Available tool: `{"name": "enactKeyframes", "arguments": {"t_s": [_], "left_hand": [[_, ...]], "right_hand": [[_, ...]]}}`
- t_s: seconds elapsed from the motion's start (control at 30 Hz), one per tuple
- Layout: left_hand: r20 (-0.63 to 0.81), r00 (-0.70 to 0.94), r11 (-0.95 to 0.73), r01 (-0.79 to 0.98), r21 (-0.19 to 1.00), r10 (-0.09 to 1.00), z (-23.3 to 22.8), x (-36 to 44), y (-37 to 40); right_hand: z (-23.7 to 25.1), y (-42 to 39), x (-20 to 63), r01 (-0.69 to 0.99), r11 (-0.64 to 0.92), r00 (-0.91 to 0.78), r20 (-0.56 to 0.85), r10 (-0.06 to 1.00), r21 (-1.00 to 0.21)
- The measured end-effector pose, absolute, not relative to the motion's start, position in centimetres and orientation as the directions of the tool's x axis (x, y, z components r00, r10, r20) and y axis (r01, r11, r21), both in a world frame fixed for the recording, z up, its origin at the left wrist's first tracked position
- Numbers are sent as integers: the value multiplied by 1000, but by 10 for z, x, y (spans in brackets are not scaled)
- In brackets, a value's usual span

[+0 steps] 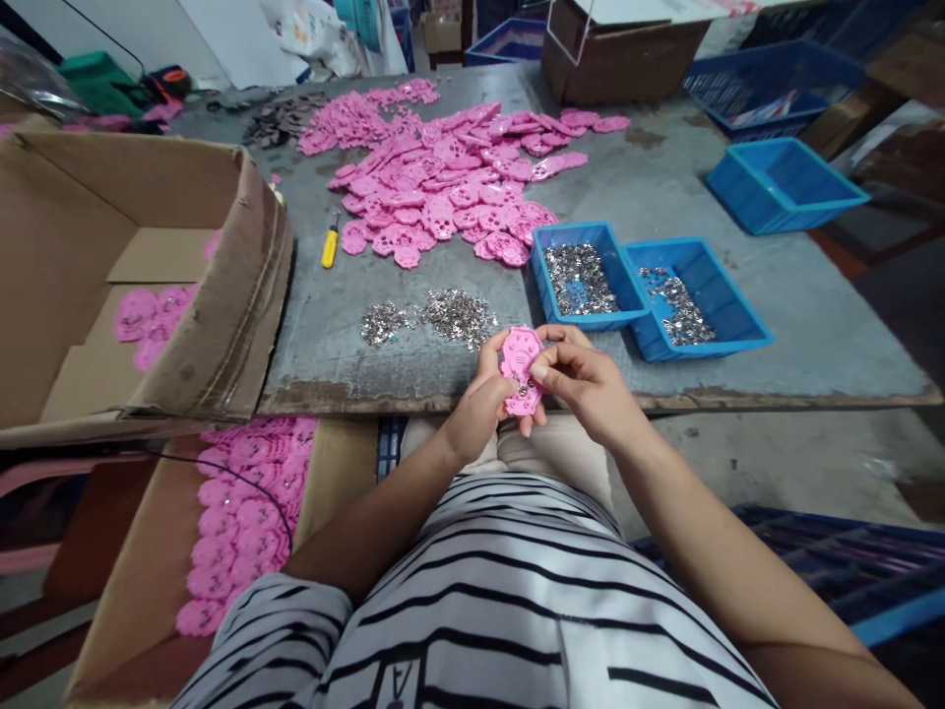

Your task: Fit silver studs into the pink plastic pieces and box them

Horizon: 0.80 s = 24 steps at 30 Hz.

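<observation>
My left hand (481, 399) grips a pink plastic part (518, 360) at the table's near edge, in front of my lap. My right hand (583, 379) pinches the same part from the right, thumb and fingertips pressed on its face near a small metal piece. Two small heaps of loose metal pieces (458, 315) lie on the grey table (775, 295) just beyond my hands. A big spread of pink parts (450, 182) covers the table's middle and far side.
Two blue trays (583, 281) (698, 295) with metal pieces stand right of my hands. A yellow-handled screwdriver (330, 243) lies left. A cardboard box (148, 286) with pink parts sits at left, another (236, 522) below. An empty blue bin (783, 182) stands far right.
</observation>
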<state>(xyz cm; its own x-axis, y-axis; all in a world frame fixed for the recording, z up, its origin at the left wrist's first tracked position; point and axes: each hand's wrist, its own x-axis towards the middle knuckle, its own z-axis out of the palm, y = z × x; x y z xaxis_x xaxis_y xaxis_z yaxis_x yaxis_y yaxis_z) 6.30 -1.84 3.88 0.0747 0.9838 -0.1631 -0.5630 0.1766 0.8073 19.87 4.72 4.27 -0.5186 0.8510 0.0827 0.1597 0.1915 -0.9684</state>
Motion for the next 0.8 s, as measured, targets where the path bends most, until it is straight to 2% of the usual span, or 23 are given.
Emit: {"name": "enactKeyframes", "arguments": {"t_s": [0.57, 0.8], "left_hand": [[-160, 44, 157, -564, 811, 986, 38, 64, -18], [-85, 49, 98, -471, 876, 995, 26, 63, -17]], "right_hand": [[40, 44, 196, 132, 214, -466, 129, 875, -968], [38, 39, 192, 81, 148, -426, 100, 899, -986]]}}
